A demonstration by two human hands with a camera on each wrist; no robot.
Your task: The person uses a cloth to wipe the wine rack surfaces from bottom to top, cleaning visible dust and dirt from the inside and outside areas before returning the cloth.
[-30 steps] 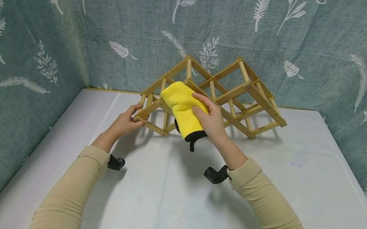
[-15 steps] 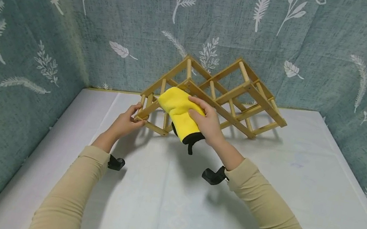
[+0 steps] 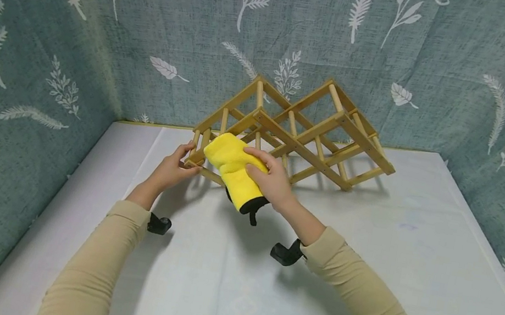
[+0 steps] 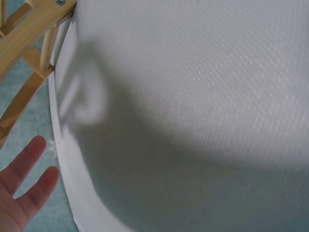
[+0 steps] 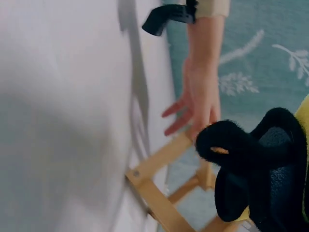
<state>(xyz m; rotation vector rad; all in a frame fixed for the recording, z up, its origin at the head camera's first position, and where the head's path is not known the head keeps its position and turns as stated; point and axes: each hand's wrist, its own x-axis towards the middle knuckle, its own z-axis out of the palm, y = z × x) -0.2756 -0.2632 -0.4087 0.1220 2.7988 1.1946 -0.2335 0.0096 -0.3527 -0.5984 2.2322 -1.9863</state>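
Note:
My right hand point(image 3: 271, 180) grips a bunched yellow cloth point(image 3: 233, 168) with black edging and a short black hanging loop. The cloth overlaps the front left of a zigzag wooden rack point(image 3: 295, 143) in the head view. At the rack's left end, my left hand point(image 3: 174, 168) holds the slats between thumb and fingers. In the left wrist view, two fingers of the left hand point(image 4: 26, 186) show below the wood. In the right wrist view, the cloth's black edging point(image 5: 241, 150) and dark inner side hide part of the rack and the left fingertips.
The rack stands on a white-covered table point(image 3: 230, 287) near the back. Blue-green fabric point(image 3: 196, 14) with white leaf prints hangs behind and on both sides. Black wrist-camera mounts point(image 3: 286, 252) stick out beneath the sleeves.
My right hand has moved the cloth down and left along the front of the rack, uncovering slats near its middle. The left hand and the rack have stayed in place.

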